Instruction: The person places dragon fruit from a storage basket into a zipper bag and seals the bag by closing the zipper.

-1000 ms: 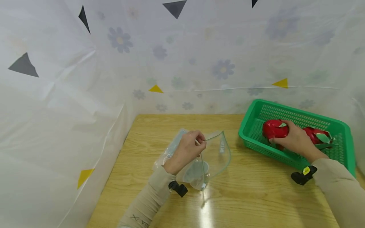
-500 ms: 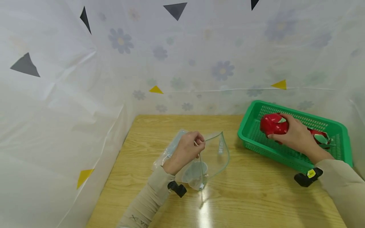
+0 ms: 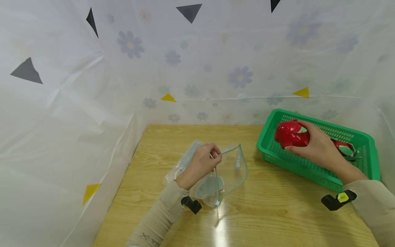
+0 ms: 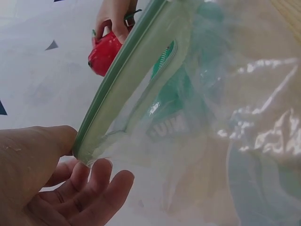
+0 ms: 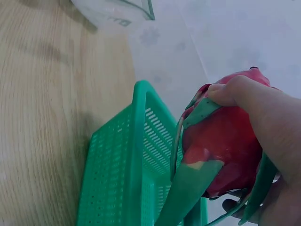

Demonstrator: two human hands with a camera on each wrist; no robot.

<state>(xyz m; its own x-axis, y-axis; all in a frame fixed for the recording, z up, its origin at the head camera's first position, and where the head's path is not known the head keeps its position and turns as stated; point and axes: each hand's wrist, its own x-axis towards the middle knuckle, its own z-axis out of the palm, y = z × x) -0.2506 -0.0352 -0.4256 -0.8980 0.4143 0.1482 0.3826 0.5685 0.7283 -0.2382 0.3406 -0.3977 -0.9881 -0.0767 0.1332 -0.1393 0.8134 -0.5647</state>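
Note:
My left hand pinches the rim of a clear zip bag between thumb and fingers. Its mouth gapes toward the right, and the green-edged zip strip shows in the left wrist view. In my right hand is a red dragon fruit with green leafy scales, held above the left part of the green basket. Another dragon fruit lies in that basket, partly hidden behind my right hand.
A flat clear plastic packet lies on the wooden table, left of and partly behind my left hand. White plastic sheeting with flower prints encloses the table at the back and sides.
My right hand has lifted the dragon fruit off the basket floor and moved it slightly left. The left hand keeps its hold on the bag, almost still.

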